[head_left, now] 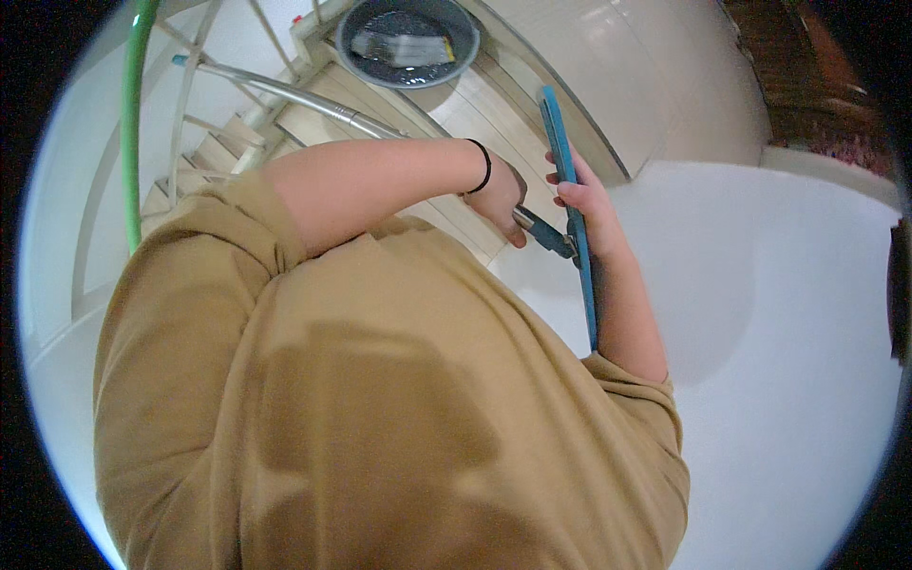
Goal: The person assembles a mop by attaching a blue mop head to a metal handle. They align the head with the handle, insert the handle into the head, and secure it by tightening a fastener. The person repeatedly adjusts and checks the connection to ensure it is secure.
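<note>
My left hand (499, 201), with a black band on its wrist, is closed around the lower end of a metal pole (285, 93), close to a blue joint (554, 237). That joint links the pole to a long, flat blue mop head (560, 142), held upright in front of my chest. My right hand (587, 207) grips this blue head at its middle, fingers wrapped over the edge. Both hands are a few centimetres apart. My tan shirt fills the lower half of the view.
A round grey bucket (410, 43) with a grey cloth in it stands on a step above my hands. Pale wooden stairs (214, 152) with a white railing descend at upper left beside a green tube (133, 123). White floor (779, 313) spreads to the right.
</note>
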`<act>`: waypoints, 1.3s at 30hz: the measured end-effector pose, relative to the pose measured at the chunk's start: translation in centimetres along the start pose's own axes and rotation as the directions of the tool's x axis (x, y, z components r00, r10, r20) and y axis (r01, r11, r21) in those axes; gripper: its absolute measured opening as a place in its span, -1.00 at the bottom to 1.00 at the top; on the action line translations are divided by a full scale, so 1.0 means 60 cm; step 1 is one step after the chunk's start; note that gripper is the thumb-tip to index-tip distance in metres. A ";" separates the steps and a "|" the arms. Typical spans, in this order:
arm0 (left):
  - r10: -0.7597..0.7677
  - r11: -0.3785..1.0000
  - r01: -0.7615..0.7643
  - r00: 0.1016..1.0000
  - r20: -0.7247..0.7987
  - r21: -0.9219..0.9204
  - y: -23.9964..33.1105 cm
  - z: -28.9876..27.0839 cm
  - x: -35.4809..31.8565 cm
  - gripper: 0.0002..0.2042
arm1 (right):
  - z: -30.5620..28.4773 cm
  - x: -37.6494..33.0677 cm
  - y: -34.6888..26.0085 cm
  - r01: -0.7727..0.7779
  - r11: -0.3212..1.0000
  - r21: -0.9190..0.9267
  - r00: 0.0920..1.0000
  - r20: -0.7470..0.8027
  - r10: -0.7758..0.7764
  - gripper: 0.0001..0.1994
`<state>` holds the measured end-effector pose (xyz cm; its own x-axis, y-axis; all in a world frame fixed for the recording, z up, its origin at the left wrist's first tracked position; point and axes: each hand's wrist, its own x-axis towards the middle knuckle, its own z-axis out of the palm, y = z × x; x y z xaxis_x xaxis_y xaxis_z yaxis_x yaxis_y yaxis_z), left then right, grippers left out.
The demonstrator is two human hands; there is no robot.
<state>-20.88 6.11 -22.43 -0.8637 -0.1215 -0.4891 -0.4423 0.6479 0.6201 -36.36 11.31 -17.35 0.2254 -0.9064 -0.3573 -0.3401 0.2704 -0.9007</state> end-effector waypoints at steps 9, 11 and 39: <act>0.187 0.981 -0.193 0.967 0.175 0.020 0.102 0.059 0.159 -0.24 | -0.081 -0.119 0.125 -0.215 0.957 -0.198 0.955 -0.247 0.163 -0.13; 0.218 0.975 -0.221 0.965 0.148 0.007 0.114 0.075 0.189 -0.23 | -0.080 -0.135 0.117 -0.222 0.894 -0.390 0.936 -0.341 0.083 -0.14; -0.002 0.606 -0.088 0.994 -0.112 -0.790 0.096 -0.096 -0.158 -0.61 | -0.084 0.029 -0.156 0.282 0.848 0.448 0.941 0.044 -0.336 -0.13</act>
<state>-16.66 6.66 -10.67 -0.8844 -0.2067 -0.4184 -0.3829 -0.1910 0.9038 -37.39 5.58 -8.27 0.3666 -0.9293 -0.0444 0.1840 0.1192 -0.9757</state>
